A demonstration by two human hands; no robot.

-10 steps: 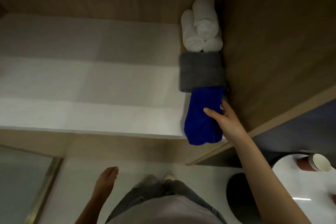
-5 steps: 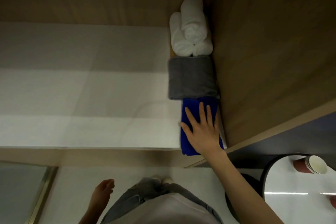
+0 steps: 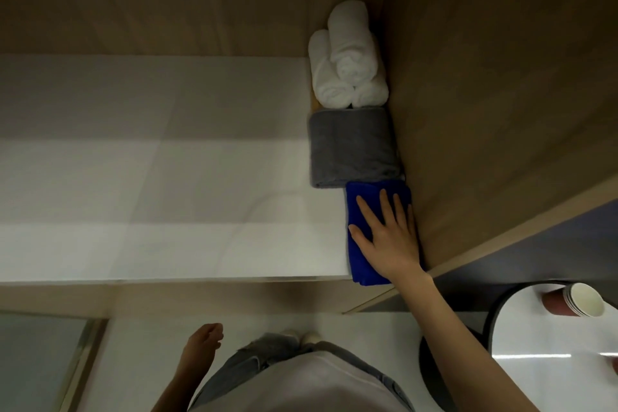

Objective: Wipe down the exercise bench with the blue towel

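The folded blue towel (image 3: 357, 261) lies at the right front end of a white shelf (image 3: 167, 211), against the wooden side wall. My right hand (image 3: 388, 241) lies flat on top of it, fingers spread and the thumb at its left edge. It covers most of the towel. My left hand (image 3: 202, 341) hangs low beside my body, loosely curled and holding nothing. No exercise bench is in view.
A folded grey towel (image 3: 354, 147) sits just behind the blue one, with three rolled white towels (image 3: 347, 57) stacked behind that. A wooden wall panel (image 3: 485, 110) bounds the shelf on the right. Lower right stands a round white table (image 3: 551, 344) with stacked paper cups (image 3: 575, 304).
My right hand went from touching the towel's right side to lying flat on top of it. The towel now sits straighter and further in on the shelf. My left hand barely moved.
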